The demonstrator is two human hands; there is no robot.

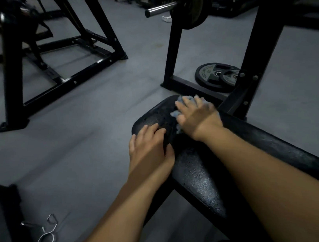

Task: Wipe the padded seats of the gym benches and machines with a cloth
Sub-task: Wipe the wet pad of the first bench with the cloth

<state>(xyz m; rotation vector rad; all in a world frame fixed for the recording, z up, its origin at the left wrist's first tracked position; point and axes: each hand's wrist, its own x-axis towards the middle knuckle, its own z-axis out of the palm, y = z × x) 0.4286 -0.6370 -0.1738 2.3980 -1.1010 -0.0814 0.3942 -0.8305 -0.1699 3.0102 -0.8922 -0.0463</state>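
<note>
While the left hand (148,150), fingers loosely apart, braces the padded surface (194,173), the right hand (197,117), fingers spread flat, should press the cloth (174,113) evenly outward.

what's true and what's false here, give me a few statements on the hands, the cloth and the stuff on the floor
1. The cloth lies under the right hand on the bench pad. True.
2. The left hand holds the cloth. False: it rests bare on the pad, near its edge, apart from the cloth.
3. A weight plate lies flat on the floor beyond the bench. True.
4. The barbell lies on the floor. False: it is raised at the black rack, with a plate loaded on it.
5. The spring collar sits on the bench pad. False: it lies on the floor at lower left.
</note>
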